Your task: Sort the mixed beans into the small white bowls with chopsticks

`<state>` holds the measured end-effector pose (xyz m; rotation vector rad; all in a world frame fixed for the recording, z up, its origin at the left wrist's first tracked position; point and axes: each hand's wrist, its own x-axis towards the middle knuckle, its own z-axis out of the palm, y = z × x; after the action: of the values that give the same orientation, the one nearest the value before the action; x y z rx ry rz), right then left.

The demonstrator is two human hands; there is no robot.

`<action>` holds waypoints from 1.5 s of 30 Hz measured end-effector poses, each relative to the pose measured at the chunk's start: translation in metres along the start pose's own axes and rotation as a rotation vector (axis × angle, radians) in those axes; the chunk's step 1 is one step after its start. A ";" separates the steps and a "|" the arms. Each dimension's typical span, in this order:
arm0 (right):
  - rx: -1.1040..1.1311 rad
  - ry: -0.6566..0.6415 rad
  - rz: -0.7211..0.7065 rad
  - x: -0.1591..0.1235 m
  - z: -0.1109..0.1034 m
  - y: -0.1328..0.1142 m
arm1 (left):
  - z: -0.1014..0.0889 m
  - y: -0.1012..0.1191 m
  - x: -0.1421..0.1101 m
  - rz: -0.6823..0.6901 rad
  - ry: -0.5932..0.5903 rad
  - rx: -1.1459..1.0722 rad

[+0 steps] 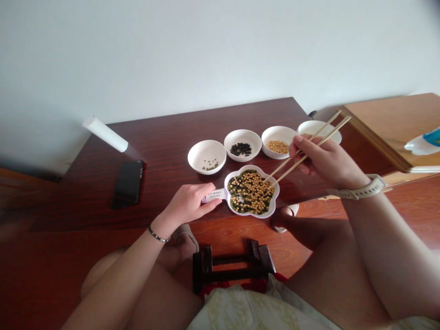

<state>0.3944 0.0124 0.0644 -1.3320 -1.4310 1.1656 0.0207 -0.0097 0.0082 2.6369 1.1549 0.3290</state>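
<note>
A white flower-shaped dish (271, 211) full of mixed yellow, green and black beans sits at the near edge of a dark wooden table (165, 137). My left hand (190, 201) is closed on the dish's small labelled handle (215, 195). My right hand (323, 160) grips a pair of wooden chopsticks (309, 149), whose tips reach into the mixed beans. Behind the dish stand three small white bowls: one with a few green beans (206, 156), one with black beans (242, 145), one with yellow beans (277, 141). A fourth white bowl (311, 127) is partly hidden by my right hand.
A black phone (128, 183) lies on the table to the left, with a white cylinder (105, 134) beyond it. A lighter wooden surface (395, 123) with a plastic bottle (422, 143) stands at the right. A small dark stool (232, 266) is between my knees.
</note>
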 end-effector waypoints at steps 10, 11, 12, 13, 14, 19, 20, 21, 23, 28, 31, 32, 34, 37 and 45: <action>-0.066 -0.074 -0.061 0.001 0.009 -0.001 | 0.001 0.000 0.000 -0.002 -0.007 0.017; -0.038 -0.056 -0.045 0.001 0.009 0.000 | 0.001 0.000 0.000 -0.002 -0.006 0.017; -0.014 -0.038 -0.034 0.002 0.008 0.001 | 0.001 0.000 0.000 -0.001 -0.006 0.015; 0.003 -0.024 -0.030 0.002 0.007 0.002 | 0.001 0.000 0.000 -0.001 -0.006 0.012; 0.014 -0.017 -0.030 0.003 0.006 0.003 | 0.001 0.000 0.000 0.001 -0.006 0.009; 0.022 -0.034 -0.040 0.001 0.003 0.004 | 0.000 0.000 0.000 0.005 0.004 0.010; 0.012 -0.050 -0.039 0.001 0.003 0.004 | 0.000 0.000 0.000 0.004 0.006 0.011; 0.003 -0.071 -0.035 0.000 0.004 0.003 | 0.001 0.000 0.000 0.003 0.008 0.011; 0.002 -0.105 -0.013 -0.001 0.006 0.001 | 0.001 -0.001 0.000 -0.001 0.010 0.011; 0.029 -0.134 0.012 -0.001 0.012 0.002 | 0.003 -0.002 -0.001 -0.007 -0.005 0.017; 0.036 -0.148 -0.003 0.001 0.016 0.007 | 0.003 -0.002 -0.001 -0.005 -0.006 0.022; 0.052 -0.146 0.006 0.001 0.018 0.008 | 0.003 -0.002 0.000 -0.004 -0.004 0.023; 0.098 -0.147 0.029 0.002 0.024 0.010 | 0.002 -0.001 0.000 -0.003 0.005 0.023; 0.152 -0.180 0.052 0.001 0.034 0.010 | 0.001 0.000 0.001 0.000 0.012 0.012; 0.071 -0.279 0.050 -0.003 0.045 0.011 | 0.001 0.000 0.000 0.005 -0.010 0.016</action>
<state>0.3528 0.0057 0.0440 -1.1968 -1.5422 1.4673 0.0210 -0.0093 0.0074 2.6523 1.1535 0.3086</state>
